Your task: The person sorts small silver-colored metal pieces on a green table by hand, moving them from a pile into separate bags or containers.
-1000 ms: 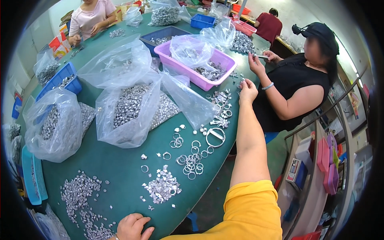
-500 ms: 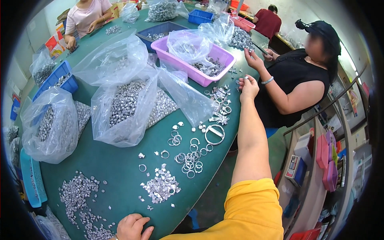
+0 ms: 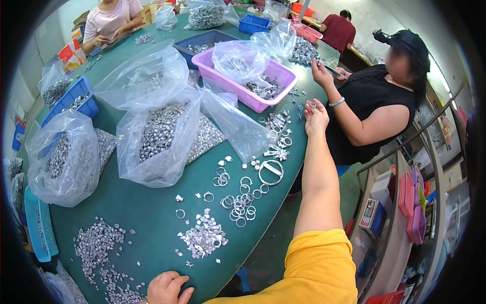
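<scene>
My right arm, in a yellow sleeve, reaches far along the table's right edge. The right hand (image 3: 316, 120) is turned palm up, its fingers bent around a small silver ring-shaped piece (image 3: 313, 104) at the fingertips. Close beside it lie several silver metal castings (image 3: 278, 121). Near the front edge my left hand (image 3: 169, 288) rests on the green table (image 3: 147, 202), loosely curled, thumb apart, with nothing seen in it. Piles of small silver pieces (image 3: 202, 234) and silver oval beads (image 3: 101, 243) lie nearest to it. Silver rings (image 3: 242, 207) and a large hoop (image 3: 271, 172) are spread between the hands.
Clear plastic bags of silver beads (image 3: 162, 131) stand mid-table, near a purple basket (image 3: 276, 100) and a blue tray (image 3: 185, 48). To the right, a person in black (image 3: 374, 106) holds something dark and slim. A person in pink (image 3: 111, 23) sits at the far left. Shelves (image 3: 392, 228) stand right.
My right hand has turned palm up and drawn slightly nearer, showing the small ring-shaped piece. My left hand stays put. The person in pink has brought both hands together.
</scene>
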A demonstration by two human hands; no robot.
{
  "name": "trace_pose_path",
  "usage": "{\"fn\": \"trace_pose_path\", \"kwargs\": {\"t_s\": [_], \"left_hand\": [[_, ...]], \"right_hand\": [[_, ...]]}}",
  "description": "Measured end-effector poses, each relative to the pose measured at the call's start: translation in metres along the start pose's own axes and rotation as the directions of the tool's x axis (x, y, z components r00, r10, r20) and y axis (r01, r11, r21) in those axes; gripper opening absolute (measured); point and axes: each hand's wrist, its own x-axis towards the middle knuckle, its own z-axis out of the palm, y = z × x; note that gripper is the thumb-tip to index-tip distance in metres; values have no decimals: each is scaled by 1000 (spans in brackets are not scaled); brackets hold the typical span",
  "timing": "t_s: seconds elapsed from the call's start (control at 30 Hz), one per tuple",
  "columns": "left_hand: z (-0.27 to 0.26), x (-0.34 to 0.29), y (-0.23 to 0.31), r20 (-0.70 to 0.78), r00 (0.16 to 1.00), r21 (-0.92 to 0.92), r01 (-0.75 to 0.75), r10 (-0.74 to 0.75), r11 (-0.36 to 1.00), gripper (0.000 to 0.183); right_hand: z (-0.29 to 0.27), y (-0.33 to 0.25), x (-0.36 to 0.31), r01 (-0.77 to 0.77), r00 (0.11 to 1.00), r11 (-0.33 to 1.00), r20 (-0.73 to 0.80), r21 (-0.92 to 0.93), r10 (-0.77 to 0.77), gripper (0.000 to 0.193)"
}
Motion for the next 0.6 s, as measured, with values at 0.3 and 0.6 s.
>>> {"fn": "trace_pose_path", "kwargs": {"t_s": [0.3, 0.6], "left_hand": [[1, 0, -1, -11, 1000, -8, -13, 13, 1000, 29], [0, 1, -1, -4, 1000, -16, 0, 0, 1000, 29]], "right_hand": [[-11, 1, 13, -118, 993, 970, 52, 212, 109, 30], [-10, 4, 10, -47, 996, 990, 78, 131, 37, 18]]}}
